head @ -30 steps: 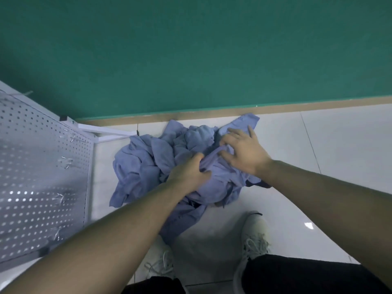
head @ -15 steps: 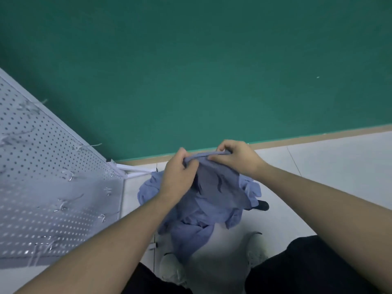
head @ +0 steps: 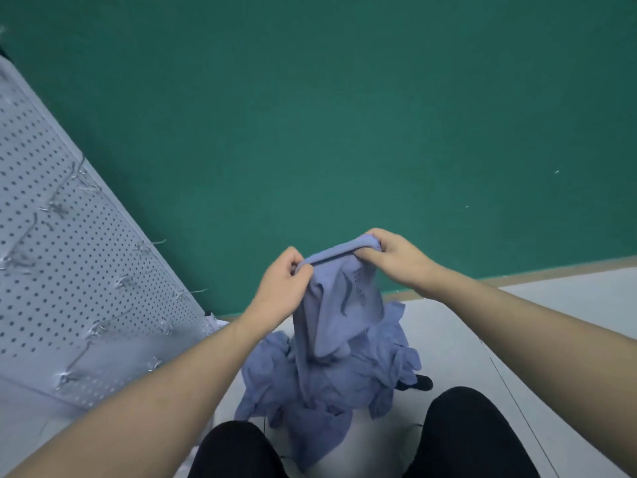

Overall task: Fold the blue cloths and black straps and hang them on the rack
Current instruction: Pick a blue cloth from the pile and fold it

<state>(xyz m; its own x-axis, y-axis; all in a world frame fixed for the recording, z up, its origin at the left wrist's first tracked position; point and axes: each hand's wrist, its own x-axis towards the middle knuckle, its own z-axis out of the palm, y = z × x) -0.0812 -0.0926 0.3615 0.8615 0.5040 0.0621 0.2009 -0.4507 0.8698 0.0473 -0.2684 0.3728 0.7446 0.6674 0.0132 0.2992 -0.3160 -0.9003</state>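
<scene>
A blue cloth [head: 339,312] hangs lifted in front of me, its top edge stretched between both hands. My left hand [head: 281,288] pinches the left end of that edge. My right hand [head: 396,260] grips the right end. Below it a crumpled pile of blue cloths [head: 320,384] lies on the white floor. A black strap end [head: 418,382] pokes out at the pile's right side. The white pegboard rack [head: 69,270] with metal hooks stands at the left.
A green wall [head: 344,115] with a tan baseboard [head: 551,270] rises behind the pile. White tiled floor [head: 534,322] spreads to the right. My knees in black trousers [head: 468,436] fill the bottom of the view.
Both hands have raised one blue cloth off the pile and drawn its top edge apart. My view has tilted upward, showing more wall and rack.
</scene>
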